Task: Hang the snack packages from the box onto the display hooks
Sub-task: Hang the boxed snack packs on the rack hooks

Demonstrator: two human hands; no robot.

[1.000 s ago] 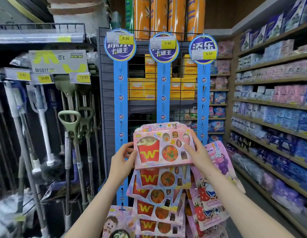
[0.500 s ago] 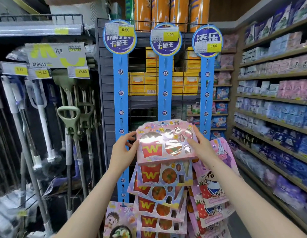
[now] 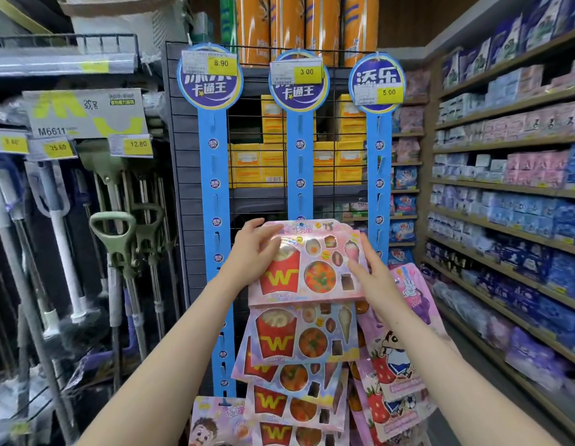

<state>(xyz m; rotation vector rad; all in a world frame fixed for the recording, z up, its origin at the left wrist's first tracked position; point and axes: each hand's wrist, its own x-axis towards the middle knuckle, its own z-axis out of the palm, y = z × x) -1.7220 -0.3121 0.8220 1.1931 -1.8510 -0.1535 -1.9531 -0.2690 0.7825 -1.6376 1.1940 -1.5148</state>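
I hold a pink snack package with a red fries box marked W against the middle blue hanging strip. My left hand grips its upper left corner. My right hand lies on its right side with the fingers over the front. Below it several identical packages hang overlapping on the same strip. The hook behind the held package is hidden. The box is not in view.
A left blue strip holds a cartoon package near the bottom. The right strip carries pink strawberry packages. Mops and brooms stand at left. Stocked shelves line the right aisle.
The held package has tilted from nearly flat, glaring, to facing me more upright against the middle strip. My left hand has slid onto its top left corner.
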